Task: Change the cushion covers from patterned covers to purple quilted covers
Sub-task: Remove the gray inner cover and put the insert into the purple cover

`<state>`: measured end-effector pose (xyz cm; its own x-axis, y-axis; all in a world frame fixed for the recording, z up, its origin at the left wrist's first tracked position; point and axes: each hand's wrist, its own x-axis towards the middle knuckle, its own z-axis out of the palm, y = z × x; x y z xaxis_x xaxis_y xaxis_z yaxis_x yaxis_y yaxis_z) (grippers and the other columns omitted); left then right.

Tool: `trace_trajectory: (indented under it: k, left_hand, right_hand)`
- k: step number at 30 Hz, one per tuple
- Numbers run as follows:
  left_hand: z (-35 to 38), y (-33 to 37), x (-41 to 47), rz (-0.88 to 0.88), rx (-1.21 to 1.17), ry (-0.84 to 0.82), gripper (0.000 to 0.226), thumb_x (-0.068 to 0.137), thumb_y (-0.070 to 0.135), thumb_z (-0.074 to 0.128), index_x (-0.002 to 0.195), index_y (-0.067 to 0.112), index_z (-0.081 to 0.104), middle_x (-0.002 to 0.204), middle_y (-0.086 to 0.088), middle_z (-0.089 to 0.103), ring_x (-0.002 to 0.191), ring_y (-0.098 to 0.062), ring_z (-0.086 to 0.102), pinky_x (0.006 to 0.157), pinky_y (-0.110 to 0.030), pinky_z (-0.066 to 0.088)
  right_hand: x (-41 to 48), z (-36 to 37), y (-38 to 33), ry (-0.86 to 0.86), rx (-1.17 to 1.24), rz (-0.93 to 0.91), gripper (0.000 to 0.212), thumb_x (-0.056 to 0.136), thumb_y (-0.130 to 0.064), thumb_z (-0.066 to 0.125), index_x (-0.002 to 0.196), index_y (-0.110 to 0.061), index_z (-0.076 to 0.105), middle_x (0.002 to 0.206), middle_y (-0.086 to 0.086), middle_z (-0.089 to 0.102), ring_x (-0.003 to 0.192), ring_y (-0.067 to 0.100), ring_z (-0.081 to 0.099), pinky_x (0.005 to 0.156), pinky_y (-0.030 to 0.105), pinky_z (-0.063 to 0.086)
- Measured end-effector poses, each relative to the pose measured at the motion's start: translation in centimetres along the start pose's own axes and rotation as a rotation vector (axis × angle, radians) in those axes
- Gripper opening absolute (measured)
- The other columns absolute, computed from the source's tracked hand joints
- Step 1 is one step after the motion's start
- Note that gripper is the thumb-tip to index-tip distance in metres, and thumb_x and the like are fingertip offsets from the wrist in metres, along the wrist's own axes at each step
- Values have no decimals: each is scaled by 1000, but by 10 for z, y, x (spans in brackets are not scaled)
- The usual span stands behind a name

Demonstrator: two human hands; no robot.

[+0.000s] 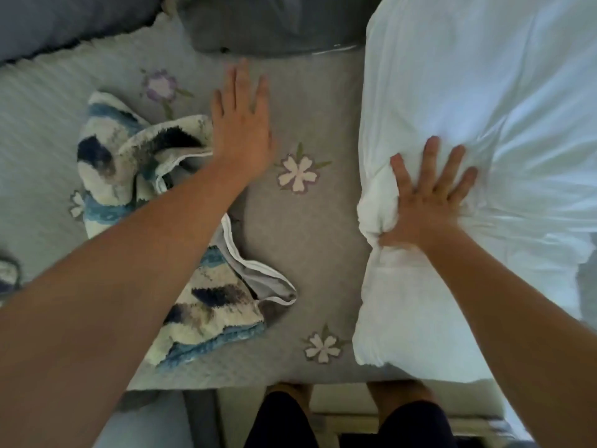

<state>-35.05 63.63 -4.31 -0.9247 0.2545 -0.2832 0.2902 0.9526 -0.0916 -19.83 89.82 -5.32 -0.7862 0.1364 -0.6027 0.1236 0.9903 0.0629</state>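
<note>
At 6 o'clock the person's knees in dark shorts stand against the edge of the bed, cut off by the bottom of the view. Above them lies a grey quilted bedspread with flower patches. At 8 o'clock the patterned cover, fuzzy blue, white and navy, lies crumpled and empty, its middle hidden under the left forearm. At 9 o'clock a scrap of similar cloth is cut by the frame edge.

At 3 o'clock the right hand presses flat on the bare white cushion, fingers spread, with bunched cloth beside the thumb. At 11 o'clock the left hand, fingers straight and together, is blurred; whether it touches the bedspread cannot be told. At 12 o'clock a grey pillow is half out of view.
</note>
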Motion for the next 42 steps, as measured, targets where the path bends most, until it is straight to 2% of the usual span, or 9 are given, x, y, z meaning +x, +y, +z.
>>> trace_trajectory:
  k: [9, 14, 23, 25, 27, 29, 32, 35, 42]
  left_hand:
    - [23, 5, 127, -100, -186, 58, 53, 101, 39, 39, 148, 16, 34, 158, -12, 26, 147, -27, 19, 117, -56, 8]
    - [2, -8, 135, -143, -221, 219, 40, 99, 39, 40, 112, 11, 64, 112, -22, 64, 104, -41, 58, 85, -46, 42]
    - [-122, -30, 90, 19, -662, 863, 39, 103, 28, 41, 102, -5, 62, 86, -20, 61, 74, -26, 54, 66, -34, 36]
    - [-148, -21, 59, 73, -706, 909, 38, 103, 28, 43, 101, -4, 63, 77, -16, 60, 66, -16, 50, 62, -29, 33]
    - [-162, -7, 13, 83, -754, 864, 29, 101, 23, 49, 102, -3, 63, 73, -11, 59, 67, -9, 48, 62, -24, 35]
    - [-161, 9, -42, 76, -806, 790, 21, 99, 17, 54, 100, -2, 64, 71, -5, 56, 67, -2, 44, 63, -14, 33]
    - [-144, 29, -121, -57, -919, 611, 13, 98, 16, 57, 97, 4, 63, 66, 10, 50, 61, -4, 47, 59, -6, 32]
    - [-126, 44, -191, -329, -1115, 444, 9, 98, 21, 56, 93, 15, 58, 62, 14, 50, 61, 3, 53, 53, -6, 36]
    - [-77, 22, -265, -864, -1141, 392, 21, 102, 29, 48, 90, 12, 54, 72, 8, 52, 62, 4, 49, 55, -15, 35]
  right_hand:
    - [27, 1, 0, -232, 56, 6, 145, 51, -88, 58, 123, -28, -53, 134, 24, -58, 127, 53, -47, 108, 70, -18]
    - [28, 0, -2, -247, 12, 23, 143, 54, -86, 59, 125, -27, -51, 134, 24, -59, 124, 52, -50, 108, 69, -20]
    - [16, -36, -9, -370, 15, 43, 145, 57, -88, 61, 139, -31, -44, 131, 20, -62, 124, 52, -49, 110, 70, -13]
    - [10, -55, -16, -351, 178, 66, 117, 68, -87, 51, 153, -39, -14, 147, 16, -49, 134, 50, -40, 111, 66, -15]
    - [-2, -79, -27, -65, 537, 136, 71, 84, -78, 32, 140, -37, 47, 161, 17, 12, 146, 48, 5, 117, 59, 6]
    - [-18, -105, -42, 326, 974, 264, 68, 93, -65, 23, 104, -22, 73, 114, 12, 64, 114, 34, 55, 101, 44, 40]
    - [-32, -130, -77, -97, 1630, 349, 55, 98, -59, 38, 110, -15, 71, 85, 3, 68, 77, 18, 62, 67, 28, 50]
    - [-51, -112, -118, -571, 1768, 229, 41, 100, -44, 44, 116, -11, 64, 107, 12, 72, 92, 25, 69, 75, 35, 58]
    - [-110, -23, -102, -359, 1447, 508, 15, 102, -13, 42, 97, -5, 53, 76, 11, 57, 59, 21, 61, 57, 36, 59]
